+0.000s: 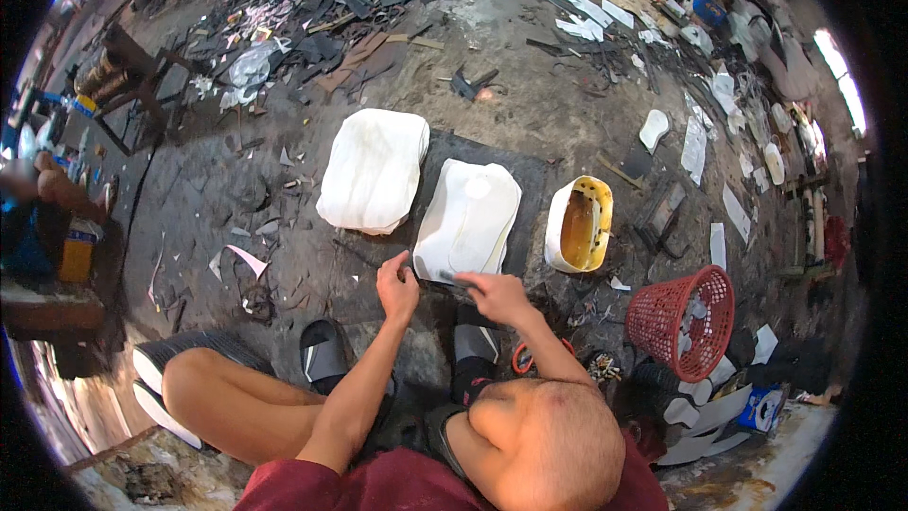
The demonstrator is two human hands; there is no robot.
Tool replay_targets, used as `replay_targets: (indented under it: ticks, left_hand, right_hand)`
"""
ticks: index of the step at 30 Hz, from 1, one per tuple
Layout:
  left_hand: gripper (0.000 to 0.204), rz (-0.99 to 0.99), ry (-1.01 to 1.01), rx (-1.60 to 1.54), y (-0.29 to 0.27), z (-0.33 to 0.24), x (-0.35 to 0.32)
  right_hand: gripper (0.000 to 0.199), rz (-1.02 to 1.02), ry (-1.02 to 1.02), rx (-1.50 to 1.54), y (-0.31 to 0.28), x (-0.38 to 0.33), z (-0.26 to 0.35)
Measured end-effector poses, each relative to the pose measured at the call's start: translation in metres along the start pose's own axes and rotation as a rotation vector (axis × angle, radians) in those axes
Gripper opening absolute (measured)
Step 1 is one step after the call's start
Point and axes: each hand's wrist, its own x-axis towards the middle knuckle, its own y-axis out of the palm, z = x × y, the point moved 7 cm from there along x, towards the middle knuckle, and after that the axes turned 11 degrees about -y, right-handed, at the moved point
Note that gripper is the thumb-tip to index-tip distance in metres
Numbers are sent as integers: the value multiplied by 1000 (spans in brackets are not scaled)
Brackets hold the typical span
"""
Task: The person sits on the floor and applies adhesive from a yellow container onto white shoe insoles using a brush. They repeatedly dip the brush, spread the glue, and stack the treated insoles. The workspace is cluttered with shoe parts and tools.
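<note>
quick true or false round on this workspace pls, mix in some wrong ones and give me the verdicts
1. The left stack and the right stack are both white. True.
2. The right hand holds a dark tool. True.
3. The left hand lies flat on top of the left stack. False: the left hand is by the near left corner of the right stack.
4. The red basket is further right than the tub. True.
5. The tub stands between the two stacks. False: it stands to the right of both.
6. The basket holds nothing. False: pale things show inside it.
</note>
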Motion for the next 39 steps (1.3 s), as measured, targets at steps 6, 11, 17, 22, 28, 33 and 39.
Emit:
replay_targets:
  ticks: [6,11,17,22,28,33,39]
  left_hand:
    - [36,164,666,302,34,-73,-25]
    - [46,509,1024,795,108,-97,-28]
    - [47,624,1361,1012,127,-93,-36]
    - [15,408,998,585,97,-138,8]
    - [13,-231,953,220,-1,-285,95]
    - [14,-413,1131,336,-76,-323,82]
    - [19,-310,1297,688,-74,-176,27]
  right_hand:
    - [37,-921,-119,686,-135,-29,-19]
    - [36,-1161,-3,620,-156,-41,-40]
    - [37,-1239,84,732,-128,-50,-50]
    - [37,-1242,74,701,-116,-51,-54]
    - [38,-1291,61,716,-109,-47,-58]
    - [40,-1311,109,770,-104,-40,-59]
    - [40,-1296,54,691,-104,-36,-47]
